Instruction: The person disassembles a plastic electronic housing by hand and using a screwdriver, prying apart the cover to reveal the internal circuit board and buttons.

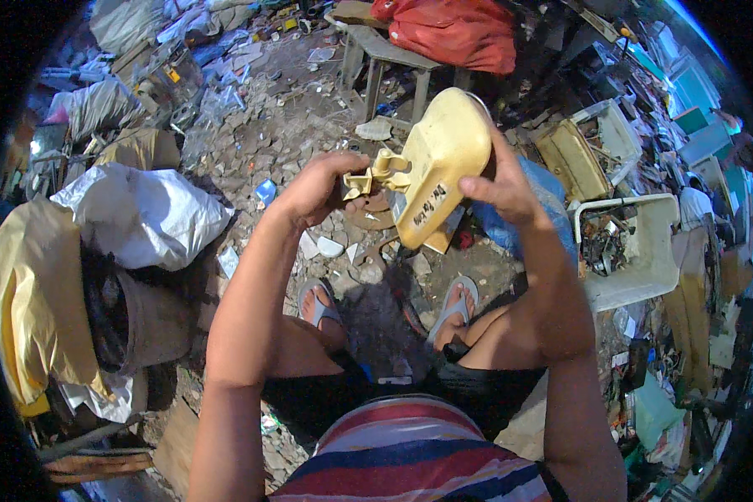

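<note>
Above the ground in front of me I hold up a yellowed cream plastic part [448,138], tilted, with a rounded shell and dark handwriting along its lower side. A bracket-like arm [385,170] of the same plastic sticks out on its left. My right hand [506,188] grips the shell at its right edge, thumb on the near face and fingers behind. At the bracket's end, my left hand [322,186] is closed around the plastic, its fingertips partly hidden.
Broken stone and scraps litter the ground around my sandals [456,309]. To the right stand a white bin [669,243] with small scraps and a cream box [571,155]. A white sack [142,213] lies left. Ahead is a wooden bench [393,52] beside a red sack [456,33].
</note>
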The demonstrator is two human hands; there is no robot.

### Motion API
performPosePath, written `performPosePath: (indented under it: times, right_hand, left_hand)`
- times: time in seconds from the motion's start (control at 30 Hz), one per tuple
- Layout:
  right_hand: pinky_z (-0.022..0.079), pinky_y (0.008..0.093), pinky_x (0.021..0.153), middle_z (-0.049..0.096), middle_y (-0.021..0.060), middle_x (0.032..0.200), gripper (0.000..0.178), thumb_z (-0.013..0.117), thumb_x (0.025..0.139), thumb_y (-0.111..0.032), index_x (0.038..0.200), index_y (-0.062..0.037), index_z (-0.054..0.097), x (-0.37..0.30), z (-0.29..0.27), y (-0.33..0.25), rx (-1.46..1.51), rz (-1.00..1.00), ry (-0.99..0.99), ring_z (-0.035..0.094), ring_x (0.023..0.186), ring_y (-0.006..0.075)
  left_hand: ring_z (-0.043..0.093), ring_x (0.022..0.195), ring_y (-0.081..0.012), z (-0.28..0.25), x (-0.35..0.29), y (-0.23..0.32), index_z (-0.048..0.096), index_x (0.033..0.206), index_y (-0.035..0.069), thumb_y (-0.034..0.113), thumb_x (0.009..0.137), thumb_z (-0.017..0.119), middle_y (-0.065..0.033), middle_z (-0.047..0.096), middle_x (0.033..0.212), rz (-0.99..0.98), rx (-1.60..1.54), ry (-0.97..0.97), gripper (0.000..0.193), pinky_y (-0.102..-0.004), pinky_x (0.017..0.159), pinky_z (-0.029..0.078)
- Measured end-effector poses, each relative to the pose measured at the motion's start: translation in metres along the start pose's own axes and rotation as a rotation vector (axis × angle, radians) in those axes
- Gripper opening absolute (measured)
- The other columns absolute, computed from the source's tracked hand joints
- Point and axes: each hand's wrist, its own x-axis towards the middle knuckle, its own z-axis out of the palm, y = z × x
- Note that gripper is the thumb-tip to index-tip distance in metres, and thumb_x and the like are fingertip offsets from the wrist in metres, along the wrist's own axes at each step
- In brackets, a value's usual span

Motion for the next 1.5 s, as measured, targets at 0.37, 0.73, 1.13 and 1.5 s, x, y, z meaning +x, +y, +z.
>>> performPosePath:
  times: [0.37, 0.73, 1.13, 1.5]
  right_hand:
    - [0.036, 0.0334, 0.098, 0.052, 0.0099, 0.119, 0.092, 0.075, 0.069, -0.046, 0.136, 0.0009, 0.033, 0.001, 0.014, 0.002, 0.031, 0.029, 0.082, 0.049, 0.111, 0.0193]
    - [0.041, 0.0312, 0.089, 0.057, 0.0084, 0.114, 0.073, 0.054, 0.081, -0.062, 0.124, -0.0025, 0.052, 0.04, 0.017, 0.063, -0.131, 0.401, 0.001, 0.053, 0.101, 0.0182]
    - [0.043, 0.0418, 0.093, 0.057, 0.0234, 0.116, 0.067, 0.067, 0.076, -0.046, 0.122, -0.0017, 0.05, -0.172, 0.073, 0.339, -0.779, 1.033, -0.044, 0.055, 0.11, 0.0365]
    - [0.047, 0.042, 0.088, 0.06, 0.0237, 0.107, 0.067, 0.073, 0.071, -0.039, 0.12, -0.0024, 0.048, -0.234, 0.094, 0.385, -0.898, 1.238, -0.195, 0.059, 0.103, 0.0365]
  left_hand:
    - [0.061, 0.071, -0.0156, 0.024, -0.011, 0.008, 0.059, 0.109, 0.001, 0.032, 0.09, 0.051, -0.0113, 0.065, 0.09, -0.03, 0.039, 0.035, 0.038, -0.0276, 0.058, 0.049]
    - [0.06, 0.097, -0.0384, 0.024, 0.006, -0.028, 0.038, 0.126, 0.002, 0.031, 0.066, 0.076, -0.0246, 0.062, 0.101, 0.192, 1.129, -0.028, 0.077, -0.0419, 0.085, 0.047]
    - [0.058, 0.049, -0.017, -0.124, 0.081, -0.182, 0.062, 0.072, 0.0, 0.022, 0.071, 0.066, -0.0108, 0.061, 0.06, 0.059, 0.894, 0.221, 0.022, -0.0306, 0.046, 0.047]
    - [0.06, 0.102, -0.0282, -0.138, 0.174, -0.247, 0.039, 0.117, -0.01, 0.028, 0.066, 0.073, -0.0209, 0.06, 0.109, -0.307, 0.66, 0.453, 0.072, -0.0345, 0.088, 0.047]
